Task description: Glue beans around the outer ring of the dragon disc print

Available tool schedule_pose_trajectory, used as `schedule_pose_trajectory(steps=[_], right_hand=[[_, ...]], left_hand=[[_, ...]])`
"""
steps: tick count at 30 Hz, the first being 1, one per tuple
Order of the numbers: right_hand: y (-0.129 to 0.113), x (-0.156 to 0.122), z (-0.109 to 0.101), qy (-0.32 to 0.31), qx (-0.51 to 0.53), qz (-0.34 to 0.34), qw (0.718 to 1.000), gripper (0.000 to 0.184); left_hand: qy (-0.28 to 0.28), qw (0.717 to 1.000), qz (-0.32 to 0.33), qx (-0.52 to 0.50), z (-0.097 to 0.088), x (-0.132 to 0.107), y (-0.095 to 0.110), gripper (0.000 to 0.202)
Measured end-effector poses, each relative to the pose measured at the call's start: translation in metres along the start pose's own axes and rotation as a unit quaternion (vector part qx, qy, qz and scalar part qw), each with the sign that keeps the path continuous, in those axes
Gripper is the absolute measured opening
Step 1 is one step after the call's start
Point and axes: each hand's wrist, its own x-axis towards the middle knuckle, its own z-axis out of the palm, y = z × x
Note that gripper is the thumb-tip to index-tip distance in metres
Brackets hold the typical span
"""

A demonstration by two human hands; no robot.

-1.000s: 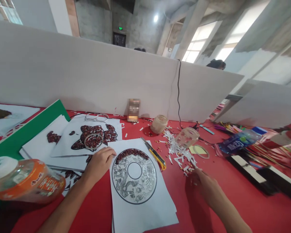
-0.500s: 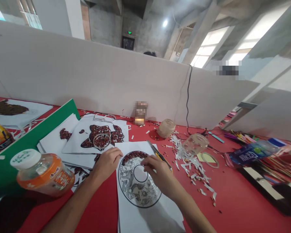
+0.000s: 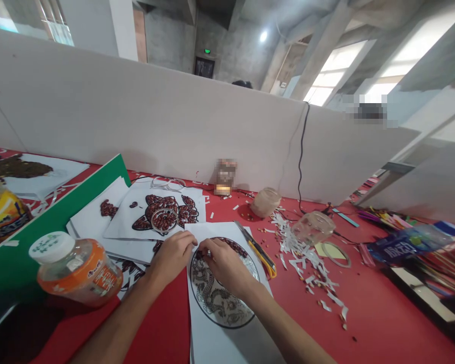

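Though bean-edged above, round black-lined drawing point(image 3: 217, 302)

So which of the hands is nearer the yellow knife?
Right. The right hand is over the round drawing, left of the knife; the left hand is farther left, at the edge of the paper.

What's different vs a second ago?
Right hand moved left, from the white shreds to the upper-left part of the round drawing, near the left hand; can't tell if it holds anything. Left hand stayed by the sheet's edge; cutter unmoved.
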Motion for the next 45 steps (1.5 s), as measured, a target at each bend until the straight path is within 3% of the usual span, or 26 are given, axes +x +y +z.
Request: schedule_pose_trajectory(steps=[6,10,15,24,30,37,41,45], right_hand=[[0.004,-0.008,-0.004,0.059,0.055,0.003,0.997,0.032],[0.006,-0.022,-0.008,0.047,-0.049,-0.024,0.997,0.036],[0.006,-0.031,-0.005,-0.001,-0.199,-0.06,0.978,0.039],[-0.005,-0.021,-0.012,-0.034,-0.267,-0.095,0.958,0.03],[-0.001,-0.026,-0.001,-0.011,-0.258,-0.099,0.961,0.034],[-0.001,-0.036,-0.005,-0.011,-0.198,-0.053,0.979,0.045],[0.013,-0.065,-0.021,0.075,-0.13,0.038,0.988,0.045],[0.059,-0.122,-0.046,0.174,-0.083,0.158,0.968,0.031]], left_hand=[[0.003,1.0,0.0,-0.002,-0.001,0.0,0.001,0.028],[0.005,1.0,0.0,-0.002,0.0,0.0,0.001,0.028],[0.006,1.0,-0.002,-0.001,0.0,0.0,0.001,0.027],[0.005,1.0,-0.002,0.006,0.0,0.001,0.001,0.027],[0.005,1.0,-0.004,0.008,0.0,0.0,0.002,0.026],[-0.003,1.0,0.004,0.002,0.003,-0.002,-0.004,0.026],[-0.001,1.0,0.006,0.005,0.006,-0.003,-0.01,0.025],[0.003,1.0,0.008,0.009,0.008,-0.004,-0.012,0.027]])
